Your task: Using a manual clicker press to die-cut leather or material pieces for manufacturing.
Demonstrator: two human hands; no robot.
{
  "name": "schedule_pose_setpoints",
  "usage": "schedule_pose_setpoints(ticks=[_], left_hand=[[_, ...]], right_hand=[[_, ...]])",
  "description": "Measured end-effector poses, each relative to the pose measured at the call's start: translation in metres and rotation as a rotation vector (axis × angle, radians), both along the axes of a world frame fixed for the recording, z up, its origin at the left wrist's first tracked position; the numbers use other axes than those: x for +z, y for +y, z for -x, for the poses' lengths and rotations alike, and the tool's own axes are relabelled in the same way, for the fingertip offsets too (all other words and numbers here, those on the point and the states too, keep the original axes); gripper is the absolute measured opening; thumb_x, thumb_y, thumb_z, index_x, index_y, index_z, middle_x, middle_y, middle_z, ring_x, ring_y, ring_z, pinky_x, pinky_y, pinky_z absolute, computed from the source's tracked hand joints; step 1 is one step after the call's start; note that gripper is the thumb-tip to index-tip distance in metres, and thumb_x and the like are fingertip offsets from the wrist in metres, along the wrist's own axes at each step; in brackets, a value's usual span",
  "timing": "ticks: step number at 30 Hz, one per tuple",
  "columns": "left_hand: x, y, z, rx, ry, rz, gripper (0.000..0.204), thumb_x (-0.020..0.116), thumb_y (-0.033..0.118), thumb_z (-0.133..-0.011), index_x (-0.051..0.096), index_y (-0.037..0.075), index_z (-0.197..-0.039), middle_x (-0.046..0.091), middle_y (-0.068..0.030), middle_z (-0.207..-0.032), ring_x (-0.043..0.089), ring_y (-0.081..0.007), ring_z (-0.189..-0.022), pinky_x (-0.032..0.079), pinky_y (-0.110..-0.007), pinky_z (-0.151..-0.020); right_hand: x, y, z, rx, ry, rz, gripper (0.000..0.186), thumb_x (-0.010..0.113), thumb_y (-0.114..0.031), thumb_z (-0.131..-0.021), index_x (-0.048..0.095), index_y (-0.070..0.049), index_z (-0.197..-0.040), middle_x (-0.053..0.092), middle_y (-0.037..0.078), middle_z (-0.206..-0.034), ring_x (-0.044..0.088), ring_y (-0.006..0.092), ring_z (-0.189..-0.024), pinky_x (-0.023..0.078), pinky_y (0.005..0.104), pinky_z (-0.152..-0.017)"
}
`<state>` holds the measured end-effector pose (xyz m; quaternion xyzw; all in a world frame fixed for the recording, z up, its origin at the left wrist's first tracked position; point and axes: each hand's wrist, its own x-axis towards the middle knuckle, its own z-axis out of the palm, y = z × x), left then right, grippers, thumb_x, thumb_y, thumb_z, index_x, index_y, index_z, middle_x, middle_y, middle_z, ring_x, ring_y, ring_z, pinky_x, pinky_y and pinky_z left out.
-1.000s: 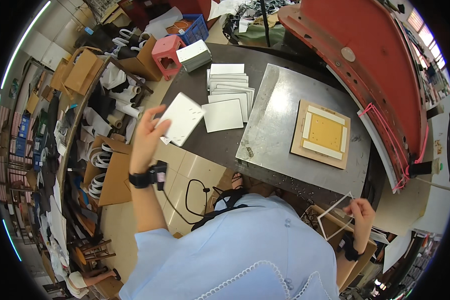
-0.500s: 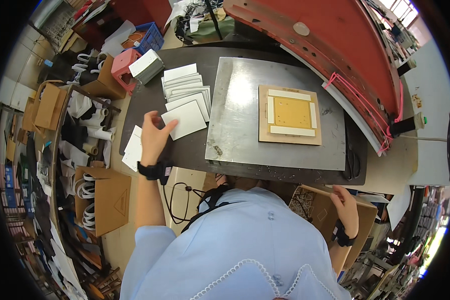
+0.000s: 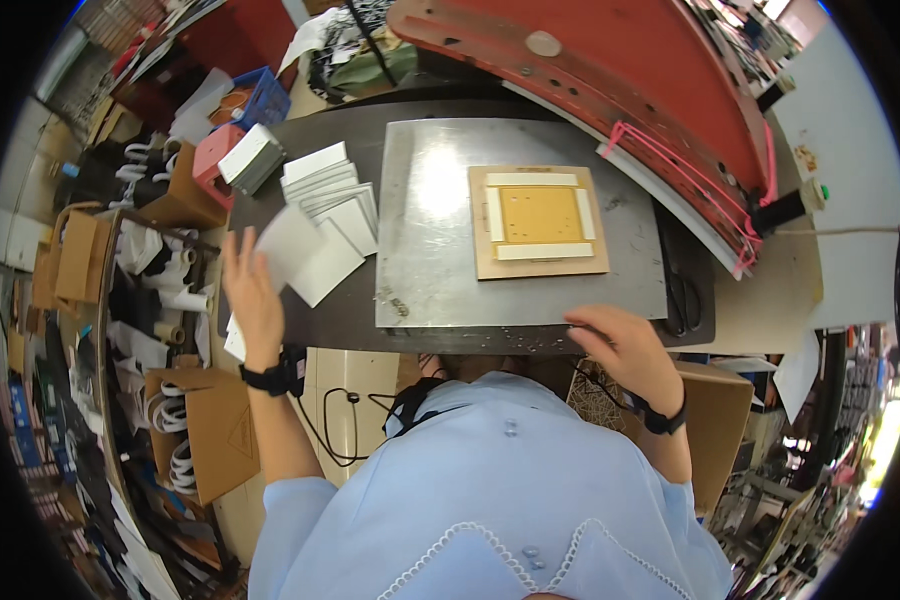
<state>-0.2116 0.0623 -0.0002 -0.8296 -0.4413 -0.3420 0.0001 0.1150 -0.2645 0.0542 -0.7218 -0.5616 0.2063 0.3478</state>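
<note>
My left hand point(image 3: 254, 310) is over the left part of the dark table, fingers stretched upward and apart. A motion-blurred white card point(image 3: 288, 247) lies against its inner side; I cannot make out any grip on it. Beneath and beside that card, a fan of white cards point(image 3: 322, 185) overlaps. My right hand point(image 3: 625, 350) hovers at the front edge of the metal plate point(image 3: 425, 250), loosely curved, thumb apart from the fingers, holding nothing visible. On the plate sits a square wooden board point(image 3: 486, 262) with a yellow panel point(image 3: 538, 216) framed by white strips.
A block of stacked cards point(image 3: 252, 158) stands at the table's far left, near a pink stool point(image 3: 210, 160). Red machinery point(image 3: 590, 75) with pink cord overhangs the plate's far right. Scissors point(image 3: 682, 305) lie right of the plate. Cardboard boxes point(image 3: 215, 425) flank the table.
My left hand has drawn back to the left, its fingers straightening, and a card has shifted left across the fan. My right hand has come up and leftward to the plate's front edge.
</note>
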Motion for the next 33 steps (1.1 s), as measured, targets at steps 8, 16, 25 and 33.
schedule_pose_setpoints(ticks=[8,16,25,33], left_hand=[[0.049,-0.088,-0.067,-0.314,-0.703,0.898,0.026,0.062,0.025,-0.099,0.069,0.000,-0.097,0.063,0.0034,-0.079,0.049,-0.0017,-0.069,0.040,-0.019,-0.061],[0.047,-0.136,-0.146,-0.738,-0.492,1.215,0.036,0.055,0.023,-0.102,0.053,-0.003,-0.128,0.066,-0.0103,-0.111,0.060,-0.0128,-0.099,0.047,-0.027,-0.088],[0.002,-0.094,-0.200,-0.805,0.074,0.370,0.035,0.060,0.014,-0.094,0.054,0.001,-0.126,0.054,-0.0186,-0.135,0.057,-0.0368,-0.115,0.048,-0.040,-0.095],[0.002,-0.098,-0.204,-0.761,0.020,0.387,0.034,0.059,0.015,-0.095,0.055,0.002,-0.126,0.055,-0.0175,-0.133,0.059,-0.0346,-0.110,0.050,-0.039,-0.090]], right_hand=[[0.006,0.041,0.022,-0.066,0.650,-0.057,0.024,0.066,-0.018,-0.094,0.066,-0.003,-0.112,0.069,0.005,-0.094,0.063,0.0126,-0.077,0.050,0.0260,-0.068],[-0.002,0.035,-0.019,-0.240,0.645,0.112,0.022,0.064,-0.021,-0.095,0.067,-0.001,-0.105,0.064,0.000,-0.080,0.057,0.0044,-0.067,0.048,0.0206,-0.057],[-0.042,0.074,-0.081,-0.413,0.634,-0.085,0.030,0.064,-0.020,-0.093,0.059,0.004,-0.112,0.064,0.004,-0.075,0.056,0.0069,-0.058,0.044,0.0213,-0.048],[-0.047,0.087,-0.078,-0.370,0.635,-0.043,0.029,0.065,-0.019,-0.093,0.059,0.003,-0.112,0.062,0.001,-0.072,0.055,0.0057,-0.056,0.043,0.0198,-0.047]])
